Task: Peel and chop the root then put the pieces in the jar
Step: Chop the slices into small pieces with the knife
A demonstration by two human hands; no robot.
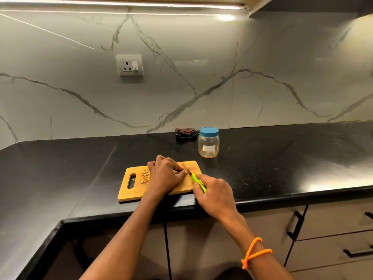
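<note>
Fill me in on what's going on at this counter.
A person is chopping a root on the wooden cutting board. The left hand pins the root down while the right hand works a green-handled knife. Chopped pieces lie on the board. The jar behind has its blue lid on.

One jar [208,145], one knife [194,177], one board [129,190], one cloth [185,132]

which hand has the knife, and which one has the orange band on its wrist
Both are the right hand: it grips the green-handled knife and wears the orange wristband. The left hand holds the root, wrist bare.
</note>
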